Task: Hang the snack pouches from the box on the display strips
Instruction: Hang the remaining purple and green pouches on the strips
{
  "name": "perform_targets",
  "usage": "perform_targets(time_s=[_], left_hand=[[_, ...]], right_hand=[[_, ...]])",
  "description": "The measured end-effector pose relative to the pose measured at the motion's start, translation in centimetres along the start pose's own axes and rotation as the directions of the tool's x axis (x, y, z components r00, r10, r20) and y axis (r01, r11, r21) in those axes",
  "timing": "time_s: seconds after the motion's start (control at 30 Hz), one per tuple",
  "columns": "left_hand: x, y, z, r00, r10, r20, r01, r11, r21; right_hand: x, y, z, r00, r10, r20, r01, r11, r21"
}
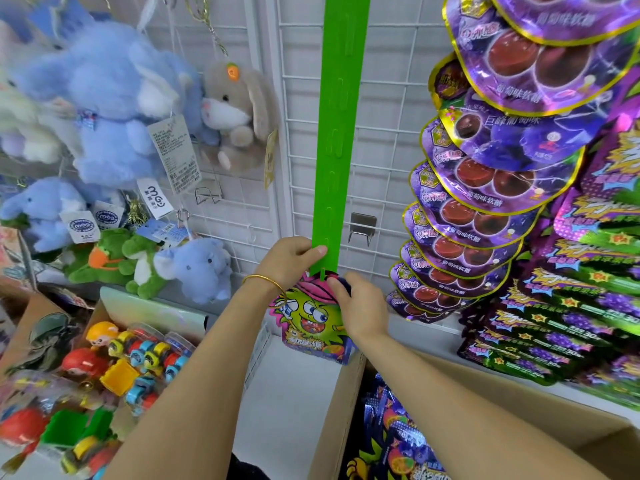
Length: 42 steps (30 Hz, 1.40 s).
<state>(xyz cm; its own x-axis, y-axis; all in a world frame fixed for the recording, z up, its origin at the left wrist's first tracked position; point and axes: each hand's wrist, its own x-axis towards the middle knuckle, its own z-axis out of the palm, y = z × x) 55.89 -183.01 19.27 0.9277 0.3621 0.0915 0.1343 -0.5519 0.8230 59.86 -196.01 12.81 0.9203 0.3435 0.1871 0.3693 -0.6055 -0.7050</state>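
The green strip (334, 150) hangs straight down the white wire grid (388, 133), long axis vertical, with its bottom end right between the two hands. The left hand (291, 259) pinches that bottom end, thumb laid across the front and fingers curled behind. There's a gold bangle (265, 280) on that wrist.

The right hand (362, 308) grips the top edge of the pouch (311, 323), the one with the green monster face. The pouch is upright, its long axis running up and down in line with the strip. Its printed front faces the camera and its top edge touches the strip's lowest notch. Can't tell if it's actually hooked on.

The cardboard box (341, 410) sits below and to the right, open, with more pouches (398, 441) piled inside. Another box (31, 317) on the left holds toy cars (145, 358) in clear plastic packs.

On the right, purple candy bags (485, 209) hang overlapping in a column. Plush toys (114, 98) hang on the left.
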Motion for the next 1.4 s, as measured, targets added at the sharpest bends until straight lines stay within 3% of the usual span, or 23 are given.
perform_targets(time_s=[0.13,0.27,0.37,0.53,0.63,0.7,0.87,0.93,1.03,1.13,1.2,1.27,1.33,1.4], left_hand=[[0.3,-1.1,0.3,1.0,0.003,-0.001,-0.003,0.999,-0.045],[0.5,-1.6,0.6,0.999,0.0,-0.049,0.0,1.0,-0.014],[0.0,-1.1,1.1,0.995,0.014,-0.095,-0.012,1.0,0.022],[-2.8,-0.4,0.9,0.942,0.18,-0.284,-0.09,0.949,0.302],[-6.2,1.2,2.7,0.968,0.17,-0.187,-0.119,0.959,0.256],[-8.0,2.1,4.6,0.985,0.154,-0.078,-0.137,0.972,0.192],[-8.3,2.5,7.9,0.997,0.073,0.008,-0.074,0.993,0.094],[-7.9,2.3,8.1,0.997,0.077,0.032,-0.08,0.992,0.099],[-7.5,1.9,8.5,0.992,0.087,0.096,-0.102,0.981,0.162],[-7.2,1.3,9.1,0.984,0.055,0.171,-0.092,0.973,0.212],[-7.2,0.8,9.3,0.973,-0.002,0.23,-0.061,0.961,0.269],[-7.3,0.2,9.5,0.96,-0.084,0.265,-0.005,0.947,0.32],[-7.4,-0.5,9.9,0.947,-0.149,0.285,0.055,0.949,0.312],[-7.7,-1.1,10.5,0.919,-0.245,0.308,0.184,0.959,0.216]], right_hand=[[0.5,0.1,-0.7,0.996,0.015,0.088,-0.013,1.0,-0.02],[-1.8,1.2,-2.1,0.984,-0.135,0.118,0.153,0.975,-0.159],[-5.6,3.2,-4.5,0.968,-0.211,0.137,0.228,0.966,-0.123],[-10.5,12.4,-7.1,0.968,0.1,0.23,-0.074,0.99,-0.119],[-12.8,17.3,-7.0,0.894,0.276,0.351,-0.203,0.951,-0.232],[-14.0,19.4,-6.3,0.853,0.329,0.405,-0.212,0.927,-0.308],[-15.5,19.7,-5.2,0.885,0.313,0.346,-0.084,0.836,-0.542],[-15.3,19.6,-5.3,0.861,0.324,0.392,-0.04,0.811,-0.583],[-14.3,19.6,-6.5,0.839,0.291,0.459,-0.176,0.945,-0.275],[-13.2,18.5,-9.6,0.9,0.289,0.325,-0.357,0.918,0.174],[-13.1,17.9,-11.6,0.894,0.367,0.259,-0.448,0.773,0.449],[-13.3,17.7,-12.9,0.849,0.43,0.309,-0.512,0.518,0.685],[-13.7,17.6,-13.8,0.83,0.415,0.372,-0.509,0.294,0.809],[-14.2,17.4,-13.9,0.824,0.395,0.406,-0.493,0.147,0.858]])
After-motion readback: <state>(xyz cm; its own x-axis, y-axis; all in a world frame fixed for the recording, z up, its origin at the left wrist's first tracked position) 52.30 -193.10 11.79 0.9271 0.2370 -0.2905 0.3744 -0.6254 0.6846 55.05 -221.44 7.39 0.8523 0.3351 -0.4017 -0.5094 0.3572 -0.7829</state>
